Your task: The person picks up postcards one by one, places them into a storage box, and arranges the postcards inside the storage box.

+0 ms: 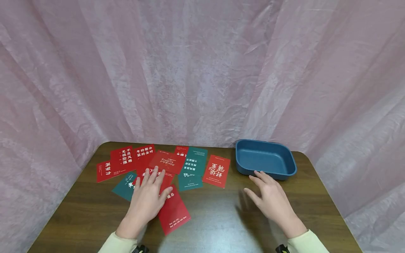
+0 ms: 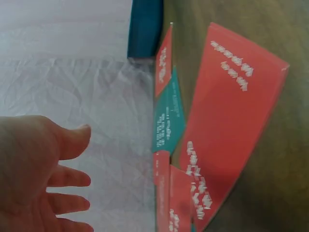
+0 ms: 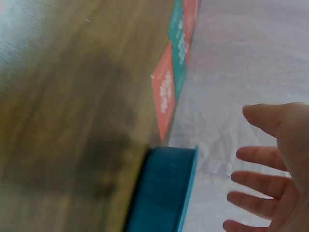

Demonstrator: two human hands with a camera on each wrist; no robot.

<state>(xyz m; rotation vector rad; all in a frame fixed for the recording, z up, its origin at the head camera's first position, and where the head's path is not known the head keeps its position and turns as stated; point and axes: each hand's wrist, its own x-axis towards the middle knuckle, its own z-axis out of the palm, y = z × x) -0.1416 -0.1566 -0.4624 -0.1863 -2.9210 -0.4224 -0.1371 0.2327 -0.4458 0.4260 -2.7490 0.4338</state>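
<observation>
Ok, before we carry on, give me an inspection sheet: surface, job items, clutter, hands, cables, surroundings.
Surface: brown wood-grain table, with a bright sheen near the middle.
Job's things: red cards and teal cards with white print, several overlapping, mostly on the left; blue tray upright at the far right.
Clutter: nothing seen.
Hands: left hand over the cards, right hand just short of the tray; both have fingers extended, gripping nothing.
Cables: nothing seen.
Surroundings: pinkish curtain behind the table and along both sides, hanging in folds.
</observation>
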